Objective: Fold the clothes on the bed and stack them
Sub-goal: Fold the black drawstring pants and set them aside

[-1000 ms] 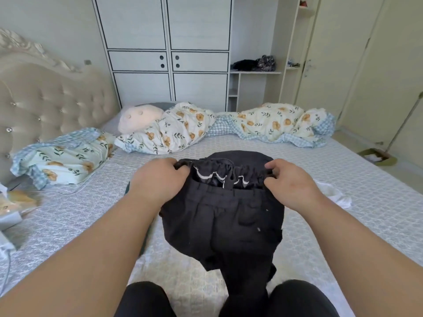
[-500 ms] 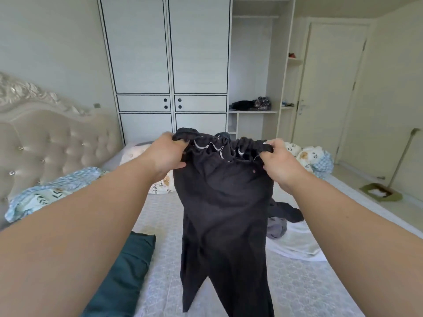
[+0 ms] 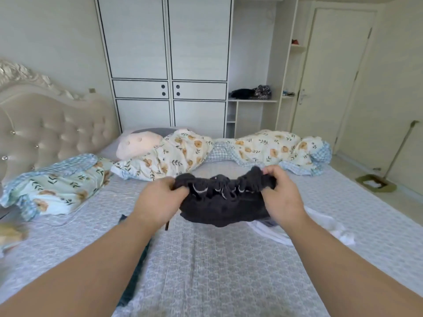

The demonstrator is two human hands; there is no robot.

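The black trousers [image 3: 225, 202] are gripped at the waistband by the left hand [image 3: 160, 200] and right hand [image 3: 282, 197], fingers curled. White clothes [image 3: 320, 227] lie beneath on the bed [image 3: 229, 271]. A flowered quilt [image 3: 178, 154] is bunched behind.

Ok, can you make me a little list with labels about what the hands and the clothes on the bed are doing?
left hand: grips one end of the waistband
right hand: pinches the other end
black trousers: held above the bed, bunched up
white garment: lying on the bed, under the right wrist
dark green garment: lying on the bed, under the left forearm
folded stack: none visible
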